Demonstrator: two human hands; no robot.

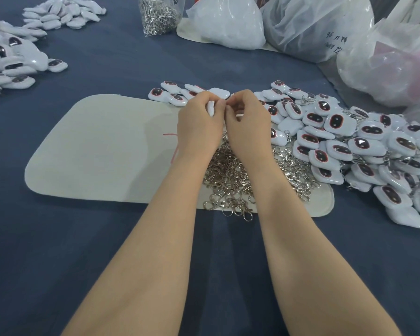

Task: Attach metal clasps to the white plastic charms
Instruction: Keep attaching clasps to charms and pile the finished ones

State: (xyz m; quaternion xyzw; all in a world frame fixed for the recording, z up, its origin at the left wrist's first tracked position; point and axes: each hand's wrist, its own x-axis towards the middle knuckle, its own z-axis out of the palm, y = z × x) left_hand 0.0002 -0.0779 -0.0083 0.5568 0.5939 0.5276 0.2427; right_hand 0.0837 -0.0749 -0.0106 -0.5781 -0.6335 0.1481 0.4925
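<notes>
We pinch a light, stiff, glossy charm (211, 109) in the left hand (199, 122); right hand (247, 122) fingertips close, seemingly on a clasp, beside it.

Table cloth (107, 238): plain dark blue, no pattern. Mat (95, 146): off-white/pale beige, with a thin red-pink thread (174, 146) on it. Charms (349, 146): glossy white, each with a dark oval window ringed in red. Charm (211, 109) between the fingers: white side showing. Loose clasps (230, 180): shiny silver. Bagged clasps (157, 14): silver in clear plastic. Bags (313, 25): translucent white/grey, one with black handwriting, one with a pink-purple tint.
</notes>
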